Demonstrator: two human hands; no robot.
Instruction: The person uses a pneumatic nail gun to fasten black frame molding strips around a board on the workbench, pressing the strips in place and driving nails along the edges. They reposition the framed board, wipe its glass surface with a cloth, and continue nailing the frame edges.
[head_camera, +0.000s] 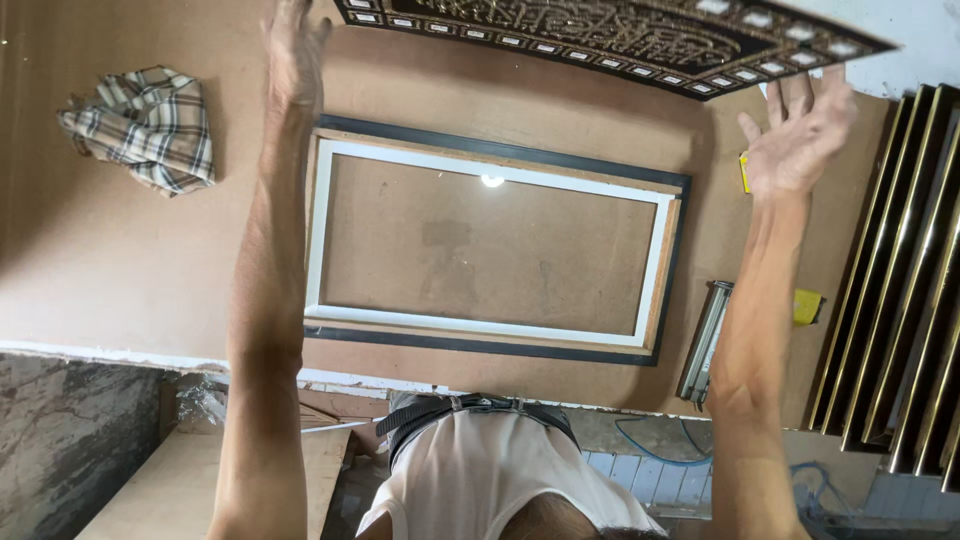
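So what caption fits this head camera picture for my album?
Two raised hands, left and right, hold a dark patterned panel above an empty picture frame.

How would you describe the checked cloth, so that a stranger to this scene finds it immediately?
Start from the brown fibreboard worktable with the rectangular white-and-black picture frame lying in its middle. Look across the outstretched arm beside the frame toward the far corner of the board: the crumpled beige-and-grey checked cloth lies there alone. It is the only soft, patterned fabric among hard frames and mouldings.
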